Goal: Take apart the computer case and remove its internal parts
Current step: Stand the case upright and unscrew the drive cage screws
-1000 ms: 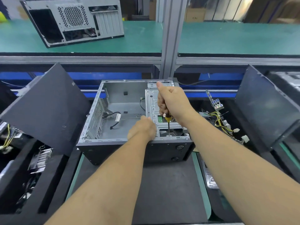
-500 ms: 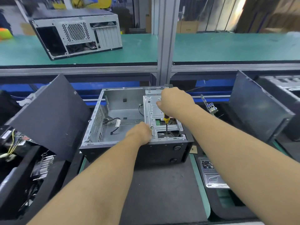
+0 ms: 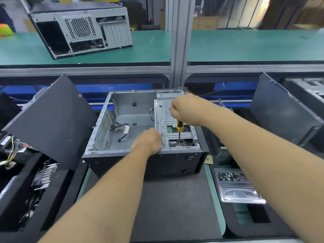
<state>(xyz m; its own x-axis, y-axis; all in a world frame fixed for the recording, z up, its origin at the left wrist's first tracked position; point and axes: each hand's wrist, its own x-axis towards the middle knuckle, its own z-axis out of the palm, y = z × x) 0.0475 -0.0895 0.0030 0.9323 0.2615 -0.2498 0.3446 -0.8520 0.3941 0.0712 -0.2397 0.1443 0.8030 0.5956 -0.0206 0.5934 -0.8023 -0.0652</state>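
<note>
Over open computer case (image 3: pixel 122 120): right hand (image 3: pixel 185 109) gripping screwdriver (image 3: pixel 179 130), left hand (image 3: pixel 149 140) clutching drive cage (image 3: pixel 166 118).

Second case (image 3: pixel 82 30) on green bench (image 3: pixel 245 46); tray (image 3: pixel 238 188), perhaps screws.

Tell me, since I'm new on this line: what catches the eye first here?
The opened computer case at centre, where the right hand grips a yellow-handled screwdriver upright over the drive cage. The left hand rests at the cage's near edge. A second case sits on the green shelf, upper left.
</note>
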